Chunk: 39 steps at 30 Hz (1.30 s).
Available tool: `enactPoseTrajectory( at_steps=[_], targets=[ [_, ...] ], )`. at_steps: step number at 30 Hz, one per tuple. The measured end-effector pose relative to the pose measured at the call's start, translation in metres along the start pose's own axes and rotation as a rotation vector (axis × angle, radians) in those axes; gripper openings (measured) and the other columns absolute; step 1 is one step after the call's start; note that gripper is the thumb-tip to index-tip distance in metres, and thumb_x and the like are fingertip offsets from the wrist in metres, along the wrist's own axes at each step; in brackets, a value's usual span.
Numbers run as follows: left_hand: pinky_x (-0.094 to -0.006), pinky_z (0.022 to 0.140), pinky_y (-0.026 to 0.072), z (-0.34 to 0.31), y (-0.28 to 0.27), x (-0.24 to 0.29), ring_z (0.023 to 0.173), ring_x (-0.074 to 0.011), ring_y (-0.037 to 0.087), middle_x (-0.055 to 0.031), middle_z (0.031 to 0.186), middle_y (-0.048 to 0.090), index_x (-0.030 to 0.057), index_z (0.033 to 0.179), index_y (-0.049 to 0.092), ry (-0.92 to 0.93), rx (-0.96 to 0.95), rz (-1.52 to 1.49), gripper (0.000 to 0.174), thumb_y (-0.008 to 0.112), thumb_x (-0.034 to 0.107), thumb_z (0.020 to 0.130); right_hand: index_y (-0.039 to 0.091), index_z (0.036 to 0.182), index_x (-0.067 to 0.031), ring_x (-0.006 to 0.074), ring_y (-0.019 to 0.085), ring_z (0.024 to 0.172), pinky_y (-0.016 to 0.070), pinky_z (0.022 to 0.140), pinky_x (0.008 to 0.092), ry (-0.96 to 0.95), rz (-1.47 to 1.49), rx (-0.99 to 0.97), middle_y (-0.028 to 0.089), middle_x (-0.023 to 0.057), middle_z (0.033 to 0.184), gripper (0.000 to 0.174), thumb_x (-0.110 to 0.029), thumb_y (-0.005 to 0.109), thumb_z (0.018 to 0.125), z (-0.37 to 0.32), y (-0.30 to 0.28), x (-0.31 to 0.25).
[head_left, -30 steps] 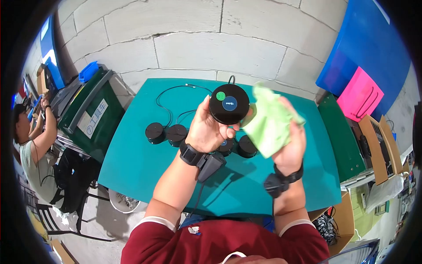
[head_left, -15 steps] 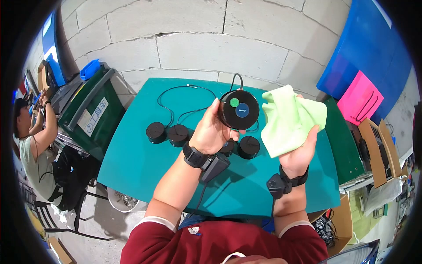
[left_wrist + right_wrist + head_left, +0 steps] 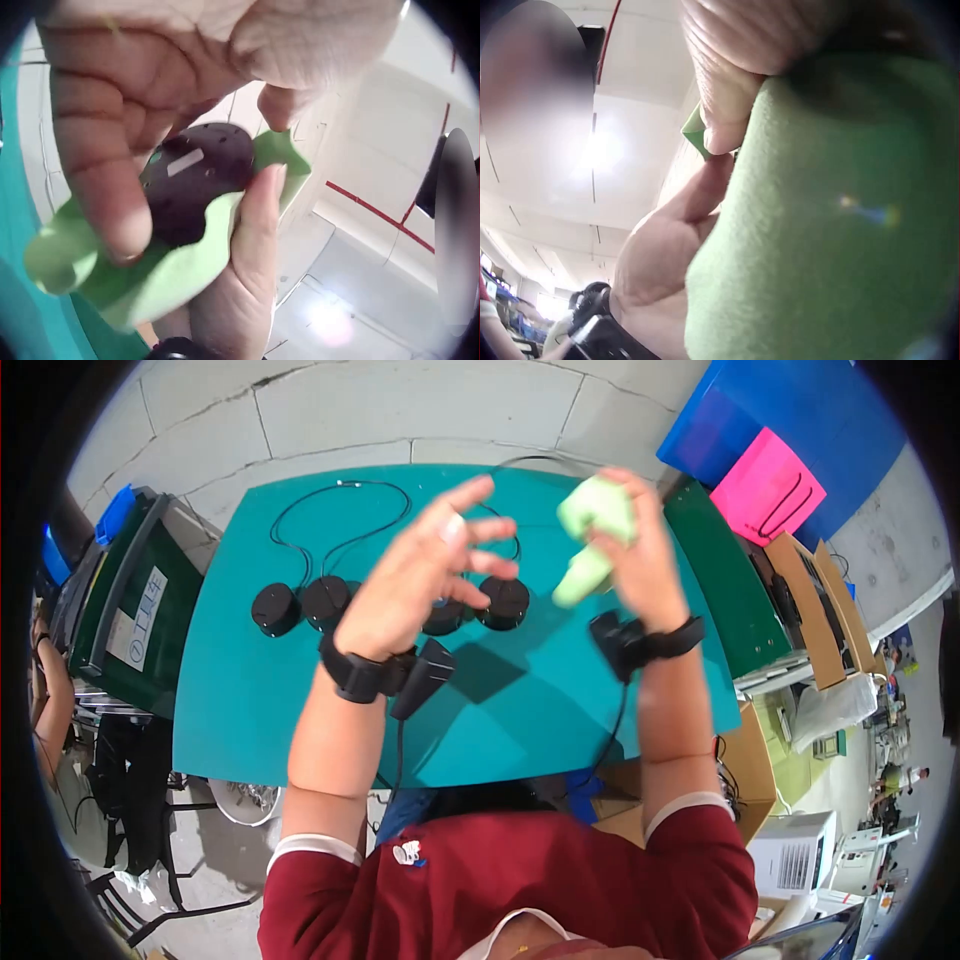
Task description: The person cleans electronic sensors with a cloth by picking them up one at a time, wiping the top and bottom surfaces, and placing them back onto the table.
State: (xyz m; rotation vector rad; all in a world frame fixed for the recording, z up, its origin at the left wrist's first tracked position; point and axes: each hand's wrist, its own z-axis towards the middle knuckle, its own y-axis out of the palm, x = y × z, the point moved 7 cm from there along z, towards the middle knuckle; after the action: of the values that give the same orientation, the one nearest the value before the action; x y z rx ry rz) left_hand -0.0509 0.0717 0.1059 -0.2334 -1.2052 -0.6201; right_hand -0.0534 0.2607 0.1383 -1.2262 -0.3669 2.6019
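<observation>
My right hand grips a light green cloth above the right part of the table. Inside the cloth lies a round black device, with small holes and a pale label on it in the left wrist view; the head view hides most of it. A black cable runs from near the cloth over the table's back. My left hand is raised to the left of the cloth, fingers spread and holding nothing. Under and beside it, several similar black round devices stand in a row on the green table.
Looped cables lie at the table's back left. A green bin stands left, near a seated person. To the right are a pink bag and cardboard boxes. A block wall rises behind the table.
My left hand has let go of the round black device, which now sits in the cloth in my right hand. The cloth is bunched instead of spread. The head view has shifted.
</observation>
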Motion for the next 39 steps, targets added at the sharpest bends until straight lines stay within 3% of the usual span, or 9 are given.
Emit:
enactPoseTrajectory(
  at_steps=[4, 6, 13, 16, 18, 22, 26, 33, 39],
  targets=[
    [-0.0244, 0.067, 0.0498, -0.013, -0.013, 0.041, 0.095, -0.0211, 0.057, -0.0221, 0.123, 0.046, 0.0007, 0.134, 0.025, 0.226, 0.045, -0.103, 0.066, 0.034, 0.049, 0.09, 0.039, 0.12, -0.0037, 0.012, 0.048, 0.095, 0.0419, 0.083, 0.0277, -0.033, -0.036, 0.283, 0.049, 0.005, 0.106, 0.04, -0.022, 0.055, 0.088, 0.027, -0.108, 0.021],
    [-0.0235, 0.066, 0.0493, -0.019, -0.019, 0.048, 0.095, -0.0196, 0.057, -0.0215, 0.122, 0.046, 0.0007, 0.133, 0.028, 0.273, 0.034, -0.123, 0.062, 0.031, 0.047, 0.092, 0.039, 0.121, -0.0034, 0.0129, 0.049, 0.092, 0.0415, 0.082, 0.0261, -0.225, -0.505, 0.34, 0.049, 0.0044, 0.103, 0.042, -0.023, 0.055, 0.088, 0.036, -0.149, 0.031],
    [-0.0237, 0.066, 0.0474, -0.032, -0.039, 0.068, 0.095, -0.0179, 0.055, -0.0203, 0.123, 0.047, 0.001, 0.131, 0.032, 0.401, 0.078, -0.08, 0.061, 0.031, 0.048, 0.092, 0.041, 0.117, -0.0032, 0.0113, 0.049, 0.092, 0.043, 0.078, 0.0269, -0.008, -0.033, 0.435, 0.05, 0.0048, 0.099, 0.037, -0.019, 0.056, 0.087, 0.042, -0.185, 0.055],
    [-0.0246, 0.067, 0.0484, -0.039, -0.046, 0.075, 0.095, -0.0198, 0.057, -0.0221, 0.119, 0.05, -0.0024, 0.127, 0.035, 0.443, 0.105, -0.214, 0.056, 0.035, 0.04, 0.092, 0.05, 0.108, -0.0022, 0.0245, 0.048, 0.1, 0.0398, 0.085, 0.0359, -0.007, -0.773, 0.252, 0.048, 0.0134, 0.106, 0.04, -0.016, 0.068, 0.075, 0.032, -0.189, 0.101],
    [-0.0248, 0.067, 0.0489, -0.043, -0.049, 0.08, 0.094, -0.0201, 0.057, -0.0224, 0.119, 0.049, -0.0026, 0.127, 0.035, 0.487, 0.09, -0.207, 0.055, 0.035, 0.039, 0.092, 0.05, 0.111, -0.0071, 0.0308, 0.045, 0.104, 0.0376, 0.09, 0.039, -0.135, -0.95, -0.03, 0.048, 0.0151, 0.107, 0.051, -0.016, 0.073, 0.066, 0.003, -0.172, 0.13],
    [-0.0244, 0.066, 0.05, -0.044, -0.049, 0.08, 0.093, -0.0201, 0.058, -0.0229, 0.118, 0.05, -0.003, 0.126, 0.035, 0.488, 0.085, -0.195, 0.054, 0.037, 0.038, 0.092, 0.053, 0.11, -0.0153, 0.0319, 0.044, 0.106, 0.0355, 0.091, 0.0405, 0.173, -1.024, -0.481, 0.048, 0.0131, 0.107, 0.052, -0.025, 0.074, 0.063, -0.061, -0.141, 0.183],
    [-0.024, 0.065, 0.05, -0.043, -0.049, 0.08, 0.093, -0.0202, 0.058, -0.0232, 0.118, 0.05, -0.0034, 0.126, 0.036, 0.492, 0.082, -0.197, 0.052, 0.037, 0.036, 0.092, 0.053, 0.111, -0.0176, 0.0327, 0.041, 0.107, 0.0345, 0.094, 0.0417, 0.439, -0.971, -0.536, 0.045, 0.0133, 0.11, 0.051, -0.023, 0.074, 0.064, -0.089, -0.124, 0.198],
    [-0.0233, 0.067, 0.0485, -0.041, -0.049, 0.077, 0.094, -0.0187, 0.056, -0.0216, 0.12, 0.048, -0.0019, 0.127, 0.035, 0.458, 0.092, -0.16, 0.053, 0.036, 0.038, 0.092, 0.053, 0.115, -0.0157, 0.0321, 0.045, 0.109, 0.0359, 0.094, 0.0398, 0.214, -0.983, -0.517, 0.049, 0.0177, 0.118, 0.043, -0.016, 0.064, 0.074, -0.082, -0.114, 0.206],
    [-0.0237, 0.067, 0.049, -0.043, -0.053, 0.079, 0.094, -0.0195, 0.057, -0.0222, 0.119, 0.049, -0.0026, 0.127, 0.035, 0.46, 0.084, -0.187, 0.052, 0.034, 0.036, 0.093, 0.055, 0.106, 0.0042, 0.0183, 0.06, 0.083, 0.0479, 0.073, 0.0319, 0.585, -0.159, 0.185, 0.061, 0.0106, 0.092, 0.034, -0.023, 0.042, 0.092, -0.058, -0.157, 0.203]
  ],
)
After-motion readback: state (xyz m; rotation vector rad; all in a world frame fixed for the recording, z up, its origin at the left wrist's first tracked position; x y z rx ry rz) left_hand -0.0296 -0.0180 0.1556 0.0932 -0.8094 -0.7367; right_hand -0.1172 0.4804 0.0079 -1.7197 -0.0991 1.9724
